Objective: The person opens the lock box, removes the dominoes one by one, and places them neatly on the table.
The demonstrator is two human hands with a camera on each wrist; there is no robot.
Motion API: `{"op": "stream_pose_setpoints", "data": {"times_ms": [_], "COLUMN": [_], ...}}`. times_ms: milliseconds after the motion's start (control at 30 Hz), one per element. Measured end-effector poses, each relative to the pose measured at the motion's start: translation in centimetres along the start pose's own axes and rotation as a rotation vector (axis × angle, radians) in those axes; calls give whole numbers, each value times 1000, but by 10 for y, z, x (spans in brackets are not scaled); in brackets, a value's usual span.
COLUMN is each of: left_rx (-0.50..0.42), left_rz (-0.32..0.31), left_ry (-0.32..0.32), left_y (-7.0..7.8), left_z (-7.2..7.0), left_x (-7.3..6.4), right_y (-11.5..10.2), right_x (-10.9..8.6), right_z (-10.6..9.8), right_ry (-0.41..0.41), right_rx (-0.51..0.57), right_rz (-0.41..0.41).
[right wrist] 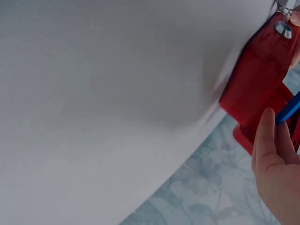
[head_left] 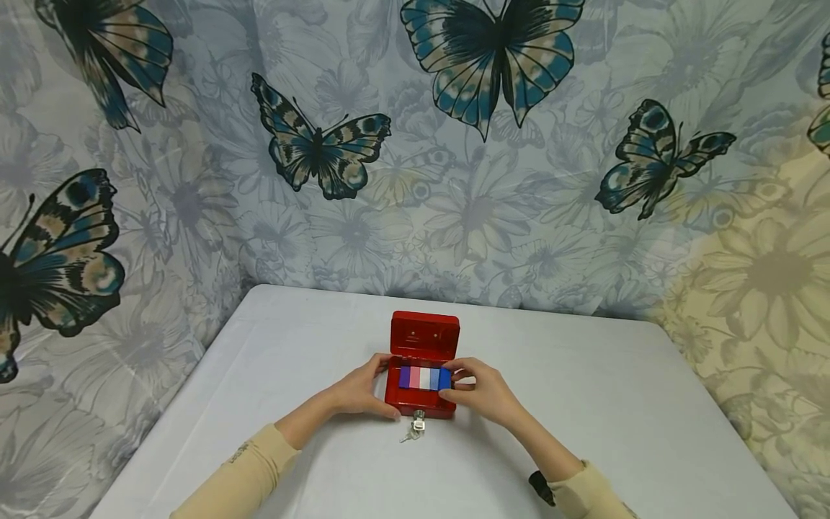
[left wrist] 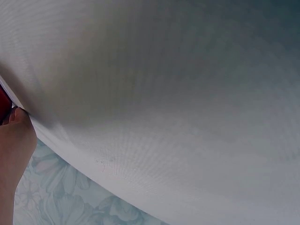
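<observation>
A small red cash box stands on the table with its lid raised at the back. Across its inside lies a row of coloured strips, running from purple and pink through white to light blue and blue. My left hand holds the box's left side, thumb at the front corner and fingers toward the back. At the right end of the row my right hand pinches the blue piece between thumb and fingers. A metal lock with keys hangs at the box front.
The box stands on a white-covered table, toward its far edge. Behind and to the sides hangs a floral cloth with large butterflies. A black object sits at the right sleeve's cuff.
</observation>
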State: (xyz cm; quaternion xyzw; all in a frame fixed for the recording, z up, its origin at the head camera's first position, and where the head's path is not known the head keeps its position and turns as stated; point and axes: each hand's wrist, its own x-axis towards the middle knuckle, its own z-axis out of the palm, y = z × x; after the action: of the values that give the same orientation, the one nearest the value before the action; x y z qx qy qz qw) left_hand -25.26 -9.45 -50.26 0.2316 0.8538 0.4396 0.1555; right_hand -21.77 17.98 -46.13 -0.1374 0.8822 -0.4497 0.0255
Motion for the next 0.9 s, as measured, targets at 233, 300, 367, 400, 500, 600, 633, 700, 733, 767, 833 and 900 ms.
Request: {"op": "stream_pose_setpoints", "data": {"times_ms": [233,300,367,400,500,600,633,700,733,767,833,900], "left_rx": [-2,0,0,0,-2,-7,-11,-18,-20,-22,-21,-19], "left_rz": [-8,-9,-5,-5,-6,-8,-7,-6,-3,-2,-2,-4], "left_ry": [-1,-3,-3,-3,-1,0,0,-2,-3,-4,-5,-7], "left_y": [0,0,0,-1,-1,-1,-1,-1,-1,-1,-2,-1], "left_z": [0,0,0,0,0,-1,-1,-1,-1,0,0,0], "left_x": [-1,-1,0,0,0,1,1,1,1,1,1,1], "right_y": [13,17,20,22,27,30,31,32,33,33,35,36], "right_x": [-6,-7,-8,-8,-8,-8,-8,-9,-9,-9,-9,-9], "right_z": [-11,-14,-17,-18,-21,-23,-24,-24,-24,-23,-22,-21], "right_ry": [33,36,37,36,28,12,5,-12,-19,-28,-44,-56], "right_rx": [-7,-16,-31,-41,-68,-89,-93,-101,-107,-113,-123,-139], "right_rz": [44,64,78,81,86,75,76,73,70,70,74,73]}}
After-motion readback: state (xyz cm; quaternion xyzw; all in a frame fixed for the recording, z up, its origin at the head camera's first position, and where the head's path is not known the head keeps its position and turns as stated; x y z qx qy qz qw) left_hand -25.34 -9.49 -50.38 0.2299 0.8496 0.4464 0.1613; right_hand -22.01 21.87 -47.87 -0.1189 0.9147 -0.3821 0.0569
